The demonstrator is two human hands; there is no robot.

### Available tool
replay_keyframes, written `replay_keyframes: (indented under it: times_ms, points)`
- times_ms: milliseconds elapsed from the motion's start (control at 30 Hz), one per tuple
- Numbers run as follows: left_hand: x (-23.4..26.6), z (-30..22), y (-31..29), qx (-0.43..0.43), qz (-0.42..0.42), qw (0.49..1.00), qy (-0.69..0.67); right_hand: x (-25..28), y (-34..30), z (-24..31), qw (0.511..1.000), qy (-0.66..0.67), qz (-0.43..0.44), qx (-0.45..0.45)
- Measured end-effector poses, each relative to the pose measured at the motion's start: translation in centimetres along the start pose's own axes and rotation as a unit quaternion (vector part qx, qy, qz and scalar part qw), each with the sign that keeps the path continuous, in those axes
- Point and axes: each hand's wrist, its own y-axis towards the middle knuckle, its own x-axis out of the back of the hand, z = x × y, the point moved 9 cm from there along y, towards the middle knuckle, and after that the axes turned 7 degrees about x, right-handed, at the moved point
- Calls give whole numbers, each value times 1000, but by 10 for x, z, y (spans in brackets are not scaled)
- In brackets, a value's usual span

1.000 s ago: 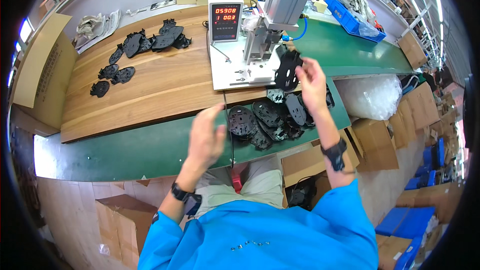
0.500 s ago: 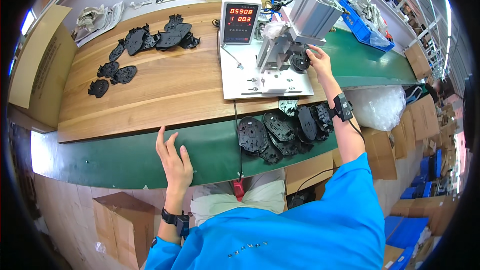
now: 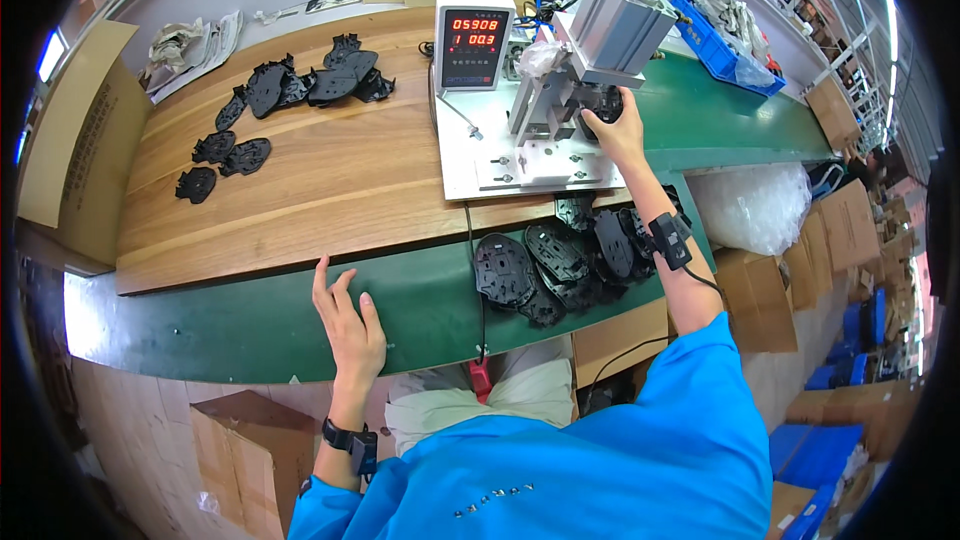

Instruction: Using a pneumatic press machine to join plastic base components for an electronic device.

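Note:
My right hand (image 3: 622,133) reaches to the press (image 3: 622,35) and grips a black plastic shell (image 3: 605,103), its thumb on the near side and its fingers round the right. The press head partly hides this shell, and I cannot tell whether it touches the fixture. My left hand (image 3: 350,328) holds nothing and has its fingers apart at the green bench edge. Several black shell parts, shaped like computer mouse pieces, lie close by, including a rounded shell (image 3: 504,270) in the near pile.
A white counter box (image 3: 474,40) with a red display stands left of the press. More black parts (image 3: 265,90) lie on the wooden board (image 3: 340,180). At the back right is a blue crate (image 3: 725,45); a cardboard box (image 3: 80,130) stands at the left.
My right hand has moved slightly left and closed further round the shell, with the thumb now on its near side. My left hand stays in place.

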Motion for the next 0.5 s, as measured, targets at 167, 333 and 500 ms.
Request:
replay_keyframes:
  times_ms: [167, 333, 500]
  points:
    - [-1, 1, -4, 3, 4, 1000, 10, -10, -8, 1, 999, -27, 7, 18]
    - [-2, 0, -3, 2, 5, 1000, 16, -15, -14, -4, 998, -49, 4, 34]
    - [-3, -1, -2, 2, 9, 1000, 18, -7, -7, 2, 1000, 13, -6, 13]
